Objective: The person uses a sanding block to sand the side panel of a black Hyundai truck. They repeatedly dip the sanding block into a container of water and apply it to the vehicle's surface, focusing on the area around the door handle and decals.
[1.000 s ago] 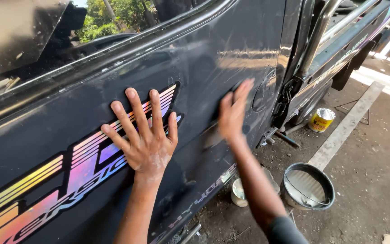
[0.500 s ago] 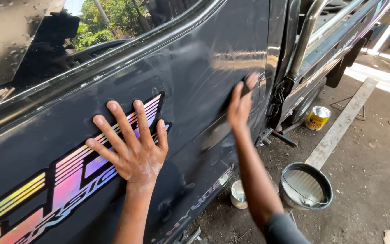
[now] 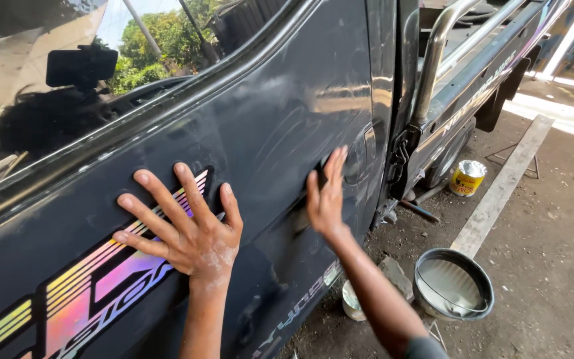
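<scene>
My left hand (image 3: 191, 233) stays flat, fingers spread, on the dark glossy truck door (image 3: 267, 133) over its rainbow striped decal (image 3: 94, 286). My right hand (image 3: 325, 196), fingers together, has slid lower on that door.

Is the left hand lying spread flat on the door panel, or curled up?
Spread flat. The left hand has all its fingers fanned apart, palm against the dark door panel, partly covering the rainbow decal.

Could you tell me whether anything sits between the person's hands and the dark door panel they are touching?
Nothing visible does: the left hand lies flat on the door panel, over its rainbow decal, and the right hand presses it directly.
</scene>
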